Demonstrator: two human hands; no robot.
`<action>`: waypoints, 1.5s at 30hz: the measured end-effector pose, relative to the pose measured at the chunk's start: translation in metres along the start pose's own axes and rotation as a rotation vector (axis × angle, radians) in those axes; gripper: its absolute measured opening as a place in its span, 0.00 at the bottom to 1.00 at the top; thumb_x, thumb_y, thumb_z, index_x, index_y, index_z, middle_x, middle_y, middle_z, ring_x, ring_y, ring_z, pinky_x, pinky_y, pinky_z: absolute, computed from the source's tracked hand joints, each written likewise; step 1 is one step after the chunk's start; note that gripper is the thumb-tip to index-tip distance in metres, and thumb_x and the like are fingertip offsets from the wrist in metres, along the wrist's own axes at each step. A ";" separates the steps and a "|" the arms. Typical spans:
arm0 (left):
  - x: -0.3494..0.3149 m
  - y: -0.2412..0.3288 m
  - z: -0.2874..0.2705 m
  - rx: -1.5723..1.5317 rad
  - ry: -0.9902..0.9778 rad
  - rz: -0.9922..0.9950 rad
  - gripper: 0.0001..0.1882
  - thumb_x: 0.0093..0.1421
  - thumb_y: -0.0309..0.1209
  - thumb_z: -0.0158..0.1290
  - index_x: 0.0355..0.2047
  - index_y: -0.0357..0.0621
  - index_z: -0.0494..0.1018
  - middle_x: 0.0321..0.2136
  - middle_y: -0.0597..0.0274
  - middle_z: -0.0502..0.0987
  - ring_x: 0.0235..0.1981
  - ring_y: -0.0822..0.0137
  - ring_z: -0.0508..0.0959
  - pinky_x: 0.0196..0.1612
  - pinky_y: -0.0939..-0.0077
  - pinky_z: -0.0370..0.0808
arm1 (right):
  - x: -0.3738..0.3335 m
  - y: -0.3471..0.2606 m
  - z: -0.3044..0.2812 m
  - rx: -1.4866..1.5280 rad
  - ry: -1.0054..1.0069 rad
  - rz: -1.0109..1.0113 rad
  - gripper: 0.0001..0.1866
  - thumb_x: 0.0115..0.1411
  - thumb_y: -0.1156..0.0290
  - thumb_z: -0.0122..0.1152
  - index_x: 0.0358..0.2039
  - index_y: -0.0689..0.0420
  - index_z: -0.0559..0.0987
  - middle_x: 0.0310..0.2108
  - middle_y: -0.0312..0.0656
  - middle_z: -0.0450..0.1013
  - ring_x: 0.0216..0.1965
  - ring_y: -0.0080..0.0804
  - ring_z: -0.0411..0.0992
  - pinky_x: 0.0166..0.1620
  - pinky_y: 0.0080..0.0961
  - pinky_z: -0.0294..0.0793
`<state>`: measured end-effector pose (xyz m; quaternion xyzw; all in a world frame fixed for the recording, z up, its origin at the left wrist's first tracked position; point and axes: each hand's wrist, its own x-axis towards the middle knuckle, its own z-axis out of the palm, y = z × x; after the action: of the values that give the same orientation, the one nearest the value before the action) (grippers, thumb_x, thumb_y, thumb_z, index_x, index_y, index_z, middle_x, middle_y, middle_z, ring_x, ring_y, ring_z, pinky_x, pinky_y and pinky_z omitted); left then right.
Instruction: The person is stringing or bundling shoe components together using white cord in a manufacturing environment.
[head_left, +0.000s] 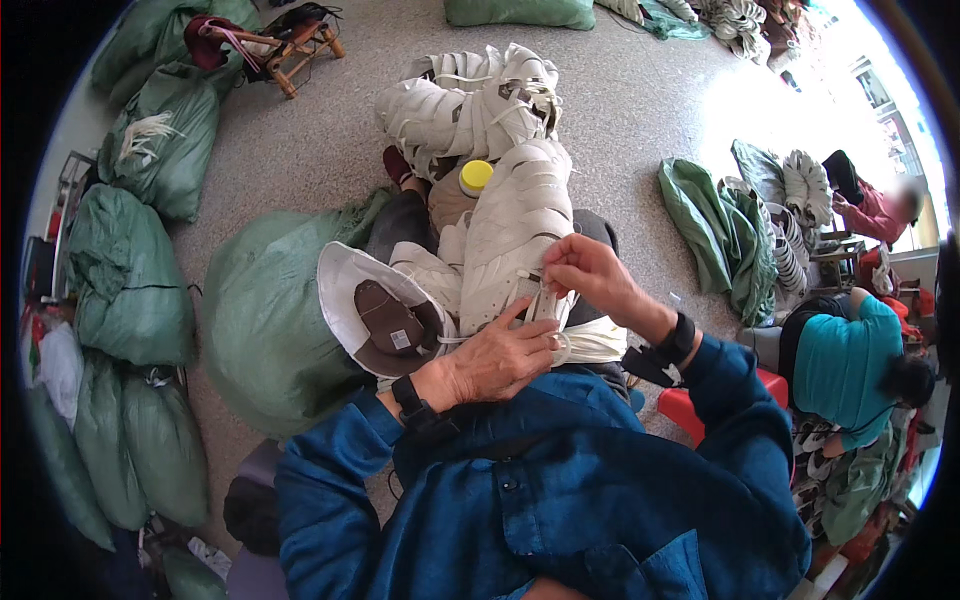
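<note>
A long nested stack of white shoe uppers (520,205) lies across my lap. At its near end, my left hand (500,355) rests over an upper, thumb and fingers pressed on it by the eyelets. My right hand (595,280) is closed in a pinch just above the same eyelets, on what looks like a white shoelace, mostly hidden by the fingertips. A bundle of pale shoelaces (598,342) lies beneath my right wrist. Left of my left hand, another white upper (340,290) gapes sideways, showing its brown lining and a small label.
More stacked uppers (460,110) lie beyond my knees, near a container with a yellow lid (476,177). A full green sack (275,310) leans at my left. Other sacks (130,275) line the left wall. Two people sit at the right, one in a teal top (850,345), near a red stool (685,410).
</note>
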<state>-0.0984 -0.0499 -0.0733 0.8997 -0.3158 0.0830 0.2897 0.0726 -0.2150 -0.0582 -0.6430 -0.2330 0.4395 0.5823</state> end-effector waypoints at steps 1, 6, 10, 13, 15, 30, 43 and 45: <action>-0.001 0.000 0.000 0.006 0.008 0.015 0.10 0.61 0.31 0.59 0.41 0.43 0.78 0.50 0.62 0.79 0.62 0.62 0.73 0.70 0.42 0.58 | -0.006 0.005 0.003 0.002 -0.007 0.006 0.12 0.64 0.80 0.60 0.48 0.63 0.75 0.36 0.37 0.77 0.35 0.24 0.76 0.43 0.24 0.80; -0.001 0.001 -0.005 0.009 0.005 0.044 0.09 0.59 0.30 0.60 0.40 0.43 0.78 0.50 0.62 0.80 0.62 0.60 0.73 0.69 0.43 0.60 | -0.022 0.019 0.011 -0.622 0.140 -0.426 0.16 0.64 0.81 0.58 0.52 0.61 0.74 0.40 0.43 0.75 0.38 0.33 0.77 0.43 0.29 0.79; 0.002 -0.003 -0.010 -0.015 0.046 0.054 0.12 0.58 0.30 0.58 0.41 0.39 0.78 0.47 0.57 0.79 0.60 0.55 0.73 0.69 0.48 0.61 | -0.017 0.015 0.010 -0.801 0.074 -0.573 0.18 0.62 0.82 0.59 0.53 0.60 0.72 0.37 0.47 0.73 0.37 0.44 0.77 0.41 0.35 0.79; 0.002 -0.005 -0.011 -0.051 0.072 0.038 0.10 0.56 0.29 0.59 0.38 0.38 0.77 0.47 0.56 0.79 0.60 0.52 0.73 0.67 0.50 0.63 | -0.014 0.008 0.011 -0.914 0.005 -0.656 0.20 0.60 0.82 0.59 0.53 0.60 0.71 0.37 0.47 0.73 0.39 0.48 0.77 0.41 0.38 0.80; 0.003 -0.005 -0.010 -0.067 0.094 0.035 0.10 0.54 0.27 0.60 0.36 0.38 0.76 0.48 0.55 0.78 0.61 0.50 0.73 0.66 0.50 0.65 | -0.012 0.004 0.012 -0.968 -0.010 -0.697 0.19 0.59 0.81 0.57 0.52 0.61 0.71 0.35 0.48 0.73 0.39 0.52 0.77 0.40 0.41 0.79; 0.004 -0.006 -0.006 -0.097 0.134 -0.018 0.09 0.57 0.29 0.58 0.37 0.38 0.77 0.46 0.54 0.79 0.61 0.51 0.73 0.68 0.51 0.65 | -0.028 0.014 0.001 -0.166 0.153 -0.197 0.15 0.64 0.80 0.61 0.51 0.61 0.76 0.42 0.37 0.75 0.42 0.24 0.75 0.47 0.24 0.78; 0.004 -0.005 -0.004 -0.056 0.139 -0.020 0.09 0.57 0.29 0.58 0.36 0.38 0.77 0.46 0.54 0.78 0.60 0.51 0.73 0.67 0.52 0.65 | -0.009 0.017 0.015 -0.831 0.132 -0.735 0.11 0.55 0.82 0.61 0.40 0.59 0.75 0.36 0.48 0.72 0.36 0.52 0.75 0.39 0.40 0.78; 0.005 -0.004 -0.003 -0.050 0.140 -0.023 0.09 0.57 0.29 0.58 0.36 0.38 0.77 0.46 0.54 0.78 0.60 0.51 0.73 0.67 0.53 0.66 | -0.006 0.019 0.012 -0.845 0.124 -0.621 0.12 0.53 0.82 0.61 0.40 0.60 0.74 0.36 0.49 0.70 0.37 0.52 0.75 0.39 0.41 0.77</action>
<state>-0.0917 -0.0477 -0.0711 0.8879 -0.2862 0.1343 0.3341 0.0554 -0.2168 -0.0736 -0.7470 -0.5347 0.0753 0.3878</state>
